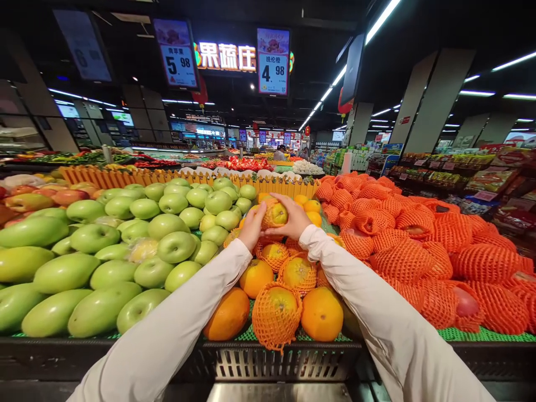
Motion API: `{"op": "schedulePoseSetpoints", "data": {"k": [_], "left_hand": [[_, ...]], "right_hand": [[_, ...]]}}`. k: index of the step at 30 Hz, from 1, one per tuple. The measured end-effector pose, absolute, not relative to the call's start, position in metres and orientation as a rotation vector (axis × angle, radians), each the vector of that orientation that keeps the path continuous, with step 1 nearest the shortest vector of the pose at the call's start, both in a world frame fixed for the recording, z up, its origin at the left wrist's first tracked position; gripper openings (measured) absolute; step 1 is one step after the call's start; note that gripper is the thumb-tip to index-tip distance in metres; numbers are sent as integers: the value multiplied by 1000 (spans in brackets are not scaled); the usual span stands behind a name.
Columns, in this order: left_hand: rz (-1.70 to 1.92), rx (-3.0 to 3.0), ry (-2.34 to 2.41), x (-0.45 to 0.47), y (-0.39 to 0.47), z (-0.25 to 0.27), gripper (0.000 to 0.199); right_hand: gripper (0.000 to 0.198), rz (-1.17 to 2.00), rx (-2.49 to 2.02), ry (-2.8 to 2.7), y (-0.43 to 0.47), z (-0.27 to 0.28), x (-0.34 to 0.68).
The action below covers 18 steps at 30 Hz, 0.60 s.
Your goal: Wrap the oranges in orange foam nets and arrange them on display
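Note:
Between my two hands is an orange in a net sleeve, over the back part of the orange pile. My left hand presses on its left side with the fingers closed against it. My right hand curves round its right side, thumb in front and fingers over the top. Below my hands lie more oranges, some bare, like the one at front right, and some in orange foam nets, like the netted orange at the front edge.
Green apples fill the left side, with red apples beyond. Fruit in red-orange foam nets is heaped on the right. A black slatted crate edge runs along the front, a yellow picket fence behind. Price screens hang overhead.

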<state>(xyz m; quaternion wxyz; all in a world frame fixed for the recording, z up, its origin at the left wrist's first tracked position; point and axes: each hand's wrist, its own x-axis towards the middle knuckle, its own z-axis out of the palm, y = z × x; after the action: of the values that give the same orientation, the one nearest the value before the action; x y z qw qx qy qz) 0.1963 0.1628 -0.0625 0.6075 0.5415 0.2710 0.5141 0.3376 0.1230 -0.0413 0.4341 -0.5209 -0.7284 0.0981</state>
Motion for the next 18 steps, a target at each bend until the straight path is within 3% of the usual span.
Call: {"op": "schedulePoseSetpoints", "data": {"k": [6, 8, 14, 18], "left_hand": [[1097, 2121, 924, 129, 185, -26, 24], [920, 2263, 1159, 107, 190, -20, 26], [90, 2047, 1424, 91, 191, -34, 30], [303, 1889, 1322, 99, 200, -57, 27]], "right_hand": [[93, 587, -1206, -1050, 128, -32, 344], [89, 732, -1160, -864, 131, -32, 349], [90, 812, -1001, -722, 140, -38, 370], [92, 794, -969, -689, 145, -37, 378]]}}
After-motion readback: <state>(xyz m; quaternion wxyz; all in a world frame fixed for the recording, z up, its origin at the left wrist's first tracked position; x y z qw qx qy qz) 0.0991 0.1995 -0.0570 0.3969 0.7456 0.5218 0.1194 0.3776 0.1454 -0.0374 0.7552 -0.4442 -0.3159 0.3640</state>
